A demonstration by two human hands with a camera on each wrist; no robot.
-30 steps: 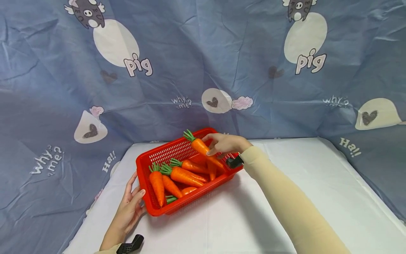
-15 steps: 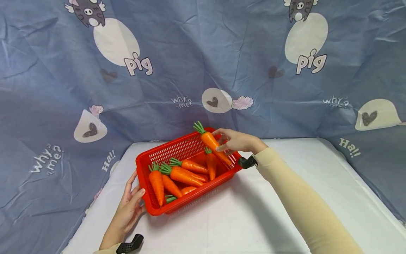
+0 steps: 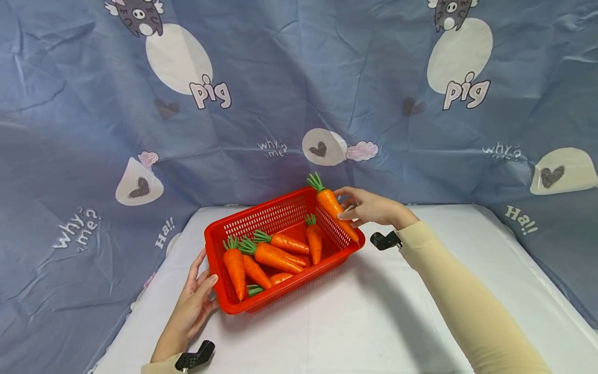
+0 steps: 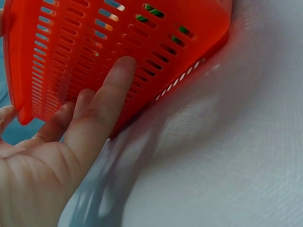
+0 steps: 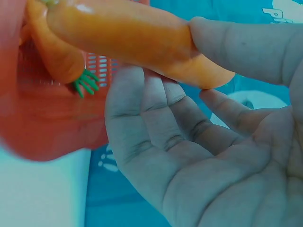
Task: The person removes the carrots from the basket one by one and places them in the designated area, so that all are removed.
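Note:
A red plastic basket (image 3: 280, 293) with slotted walls stands at an angle on the table. Several carrots with green tops lie inside, among them one carrot (image 3: 235, 272) at the left end and another carrot (image 3: 314, 244) toward the right. My left hand (image 3: 189, 306) holds the basket's left end, thumb at the rim and fingers against the slotted outer wall (image 4: 156, 47). Above the right end, my right hand (image 3: 371, 206) pinches a carrot (image 3: 330, 203) between thumb and fingertips. Its leafy top points up and left, its tip down and right. The right wrist view shows this carrot (image 5: 118, 33) close up.
A white cloth covers the table (image 3: 355, 322). Behind it hangs a blue printed curtain (image 3: 261, 104), close to the basket's back rim. The right forearm's cream sleeve (image 3: 467, 296) reaches across the table's right side.
My right hand has lifted the carrot and carried it rightward, from over the basket's middle to its right rim. The left hand stays at the basket's left end.

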